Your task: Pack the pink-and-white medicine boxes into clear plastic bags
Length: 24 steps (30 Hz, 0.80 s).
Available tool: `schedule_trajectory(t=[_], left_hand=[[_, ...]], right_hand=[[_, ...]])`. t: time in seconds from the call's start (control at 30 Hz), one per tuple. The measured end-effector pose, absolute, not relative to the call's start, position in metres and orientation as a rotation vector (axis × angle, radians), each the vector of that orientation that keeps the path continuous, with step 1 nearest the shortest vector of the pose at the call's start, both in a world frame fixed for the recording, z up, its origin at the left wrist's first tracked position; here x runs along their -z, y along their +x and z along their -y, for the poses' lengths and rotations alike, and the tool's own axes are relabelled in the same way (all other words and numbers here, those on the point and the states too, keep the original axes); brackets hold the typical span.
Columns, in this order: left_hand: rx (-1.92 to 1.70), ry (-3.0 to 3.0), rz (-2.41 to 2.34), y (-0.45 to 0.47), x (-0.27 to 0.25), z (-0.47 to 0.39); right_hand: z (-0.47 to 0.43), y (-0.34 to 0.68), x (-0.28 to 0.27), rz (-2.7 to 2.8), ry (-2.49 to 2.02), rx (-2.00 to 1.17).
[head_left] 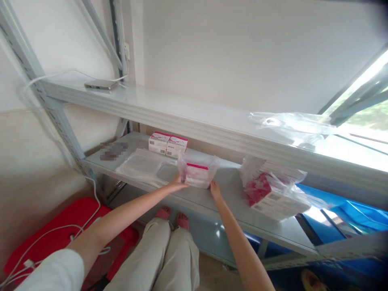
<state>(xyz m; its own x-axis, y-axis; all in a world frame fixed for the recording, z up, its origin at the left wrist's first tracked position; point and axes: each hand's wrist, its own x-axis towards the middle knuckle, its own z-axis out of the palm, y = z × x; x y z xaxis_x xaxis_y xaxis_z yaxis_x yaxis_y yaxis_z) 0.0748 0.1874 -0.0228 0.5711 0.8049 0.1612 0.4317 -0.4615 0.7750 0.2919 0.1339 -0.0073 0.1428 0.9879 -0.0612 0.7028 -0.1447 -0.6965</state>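
Observation:
A clear plastic bag (214, 163) with a white and pink box (196, 176) inside stands on the lower shelf. My left hand (179, 183) grips the bag at its lower left, the fingers partly hidden behind it. At the lower right corner, my right hand (215, 189) pinches the same bag. Flat clear bags (141, 162) lie to the left of my left hand. Behind them, two white and pink boxes (168, 144) sit side by side. Right of my right hand, more boxes (271, 198) are wrapped in clear plastic.
The upper shelf (182, 113) overhangs the back of the lower shelf (226, 202). It carries a flat grey device (101, 84) with a white cable and some clear plastic (295, 123). A red stool (39, 238) with cables stands at lower left; blue bins (354, 214) are at right.

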Motion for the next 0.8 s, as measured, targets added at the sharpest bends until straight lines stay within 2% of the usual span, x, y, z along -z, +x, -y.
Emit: schedule_trajectory(t=[0.2, 0.37, 0.53, 0.8], left_hand=[[-0.749, 2.122, -1.136, 0.11, 0.034, -0.178], [-0.754, 2.19, -1.343, 0.109, 0.036, -0.173], [-0.681, 2.276, -1.615, 0.095, 0.028, -0.169], [-0.554, 2.336, -1.638, 0.088, 0.032, -0.172]], right_hand=[[-0.139, 0.279, 0.025, 1.203, -2.096, -0.575], [-0.139, 0.274, 0.03, 1.068, -2.168, -0.536], [-0.141, 0.281, 0.028, 1.136, -2.091, -0.608], [-0.132, 0.279, 0.044, 0.951, -1.896, -0.536]])
